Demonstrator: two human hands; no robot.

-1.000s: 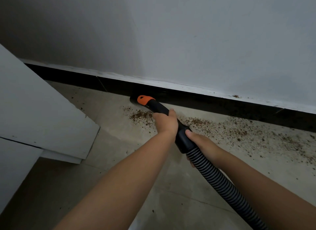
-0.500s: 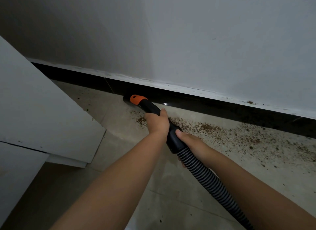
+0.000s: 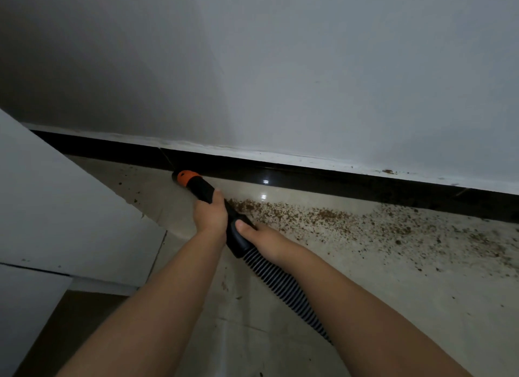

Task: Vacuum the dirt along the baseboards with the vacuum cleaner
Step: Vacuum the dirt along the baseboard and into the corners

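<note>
The tiled floor (image 3: 393, 278) carries brown dirt (image 3: 323, 216) along the black baseboard (image 3: 337, 177). We note the left hand (image 3: 210, 216) and right hand (image 3: 261, 236) curled around the vacuum wand (image 3: 213, 205), whose orange nozzle (image 3: 187, 177) sits at the baseboard. We judge that the trailing ribbed hose (image 3: 280, 281) risks dragging through and scattering uncollected dirt.

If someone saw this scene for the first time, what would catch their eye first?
Probably the orange nozzle tip pressed against the black baseboard, with the left hand and right hand gripping the black wand behind it. Next, the brown dirt scattered along the floor to its right.
</note>
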